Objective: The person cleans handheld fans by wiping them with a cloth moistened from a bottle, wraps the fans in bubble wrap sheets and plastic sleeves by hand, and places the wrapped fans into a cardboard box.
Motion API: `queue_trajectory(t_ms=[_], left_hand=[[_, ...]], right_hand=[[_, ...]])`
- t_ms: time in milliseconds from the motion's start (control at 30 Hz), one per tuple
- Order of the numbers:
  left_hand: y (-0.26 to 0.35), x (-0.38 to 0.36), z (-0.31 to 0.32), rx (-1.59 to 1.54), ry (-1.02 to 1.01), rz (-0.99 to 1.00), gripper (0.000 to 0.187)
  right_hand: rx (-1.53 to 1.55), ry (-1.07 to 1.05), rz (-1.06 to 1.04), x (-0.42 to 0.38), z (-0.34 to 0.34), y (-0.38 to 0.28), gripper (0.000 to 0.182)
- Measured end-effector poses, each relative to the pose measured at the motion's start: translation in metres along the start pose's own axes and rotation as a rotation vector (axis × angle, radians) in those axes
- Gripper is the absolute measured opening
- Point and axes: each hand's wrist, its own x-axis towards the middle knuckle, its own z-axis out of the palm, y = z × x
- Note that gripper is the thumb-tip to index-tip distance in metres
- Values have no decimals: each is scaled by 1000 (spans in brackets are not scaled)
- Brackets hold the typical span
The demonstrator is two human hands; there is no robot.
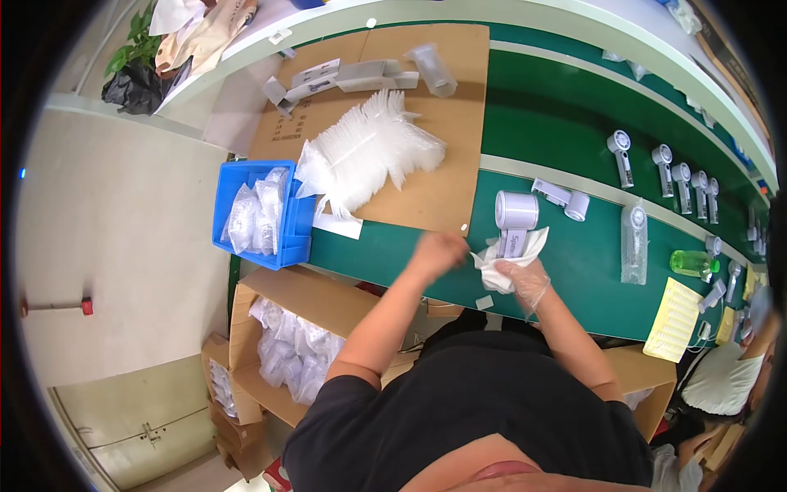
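My right hand (526, 280), in a clear plastic glove, is wrapped around a white cloth (492, 277) and the handle of a white handheld fan (516, 211). The fan stands head up from the cloth, its round head toward the far side. My left hand (441, 253) is a little to the left, slightly blurred, with its fingers curled in; a corner of the cloth points toward it. I cannot tell what the curled fingers hold. Another handheld fan (564, 200) lies on the green table (574, 254) just beyond, and a bubble-wrapped fan (634, 243) is to the right.
Left of me are a cardboard sheet (451, 180) with a stack of clear plastic bags (373, 148), a blue bin (302, 234) of wrapped items, and a carton (287, 287) below. Several fans (662, 168) line the back. A green bottle (693, 263), yellow sheet (672, 320) and another person (721, 377) are right.
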Motion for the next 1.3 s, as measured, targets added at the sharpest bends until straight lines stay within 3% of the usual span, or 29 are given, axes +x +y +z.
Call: queue_trajectory(t_ms=[33,67,133,267,333,400,433,500,533,600,700,867,1000,1067,1100,1300], left_hand=[[-24,26,-10,51,540,215,22],[-16,34,-26,98,806,200,22],[-36,77,-51,371,1049,229,19],[-77,134,-62,416,1036,261,16],[-79,139,-56,349,1201,337,10],[-68,123,-44,523,1349,709,11],[-22,80,-25,407,1087,549,12],[4,51,16,313,662,451,14],[4,49,40,325,505,512,15],[-4,57,82,279,238,534,13],[-14,76,120,281,73,495,13],[-14,87,133,396,51,384,8],[-7,83,128,386,0,519,8],[-1,87,126,87,-98,121,8],[2,86,121,32,-160,37,8],[7,78,117,-37,-125,-19,9]], right_hand=[[1,20,8,0,-5,2,34],[1,32,21,-3,-11,4,34],[2,55,40,-8,-23,5,33],[-8,109,52,-25,-48,5,33],[-11,136,54,-32,-60,4,33],[-20,161,50,-38,-74,3,33],[-26,174,48,-43,-81,2,33],[-53,199,43,-51,-96,-2,33],[-74,214,43,-55,-104,-4,33],[-122,236,39,-62,-120,-10,33],[-224,247,62,-73,-143,-19,33],[-503,141,150,-63,-161,-28,33],[-722,39,185,-30,-158,-26,33],[-781,30,200,-20,-160,-27,33],[-794,31,202,-20,-163,-29,33],[-824,21,192,-21,-164,-37,33]])
